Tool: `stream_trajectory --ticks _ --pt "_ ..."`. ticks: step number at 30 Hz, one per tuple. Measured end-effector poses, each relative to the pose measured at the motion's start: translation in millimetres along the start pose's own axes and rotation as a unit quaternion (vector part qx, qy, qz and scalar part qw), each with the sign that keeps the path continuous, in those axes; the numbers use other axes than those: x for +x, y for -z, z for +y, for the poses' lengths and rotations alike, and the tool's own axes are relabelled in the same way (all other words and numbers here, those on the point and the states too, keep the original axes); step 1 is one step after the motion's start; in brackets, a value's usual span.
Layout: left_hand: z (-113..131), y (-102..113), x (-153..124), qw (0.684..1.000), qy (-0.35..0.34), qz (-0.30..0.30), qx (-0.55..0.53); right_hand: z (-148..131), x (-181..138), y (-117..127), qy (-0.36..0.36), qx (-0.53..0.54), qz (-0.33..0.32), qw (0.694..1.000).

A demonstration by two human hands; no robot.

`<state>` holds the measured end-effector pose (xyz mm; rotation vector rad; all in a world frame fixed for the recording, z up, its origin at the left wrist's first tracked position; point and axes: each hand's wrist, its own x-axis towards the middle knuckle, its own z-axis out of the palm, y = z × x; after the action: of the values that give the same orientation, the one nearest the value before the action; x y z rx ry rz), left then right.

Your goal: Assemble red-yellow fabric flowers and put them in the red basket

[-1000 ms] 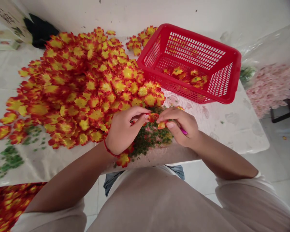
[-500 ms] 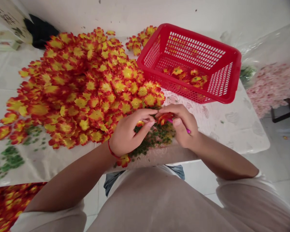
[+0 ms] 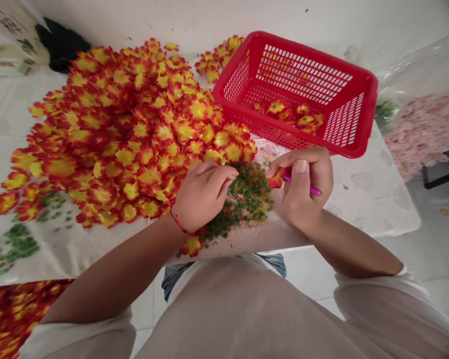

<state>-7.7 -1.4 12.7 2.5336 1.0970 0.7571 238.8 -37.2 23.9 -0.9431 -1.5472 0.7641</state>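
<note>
The hands were touching before; now they are apart. The right hand [image 3: 309, 182] has moved right, close to the red basket [image 3: 371, 109]. It pinches a purple stick [image 3: 314, 190], with a flower [image 3: 276, 178] at the tip. The left hand [image 3: 204, 197] curls beside the green bits [image 3: 247, 204]; I cannot tell if it holds anything.

The one view looks from the person's own head, facing forward and steeply down, so that the shirt [image 3: 239, 309] fills the bottom and the pale wall [image 3: 209, 20] behind the bench [image 3: 366, 212] crosses the top. It sits near the work, with the left hand [image 3: 204, 197] and right hand [image 3: 309, 184] close to mid-frame, and spans wide enough to include tiled floor [image 3: 439, 249] past the bench's right end.
</note>
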Motion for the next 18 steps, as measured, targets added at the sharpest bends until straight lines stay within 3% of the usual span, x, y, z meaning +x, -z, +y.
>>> stream_trajectory --ticks 6,18 --pt "-2.7 -6.2 5.5 0.996 0.015 -0.032 0.078 -3.5 -4.0 -15.5 0.043 -0.028 0.124 0.991" --pt "-3.4 -4.6 6.2 0.999 0.013 -0.010 0.043 0.4 -3.5 -10.8 0.080 -0.062 0.037 0.994"
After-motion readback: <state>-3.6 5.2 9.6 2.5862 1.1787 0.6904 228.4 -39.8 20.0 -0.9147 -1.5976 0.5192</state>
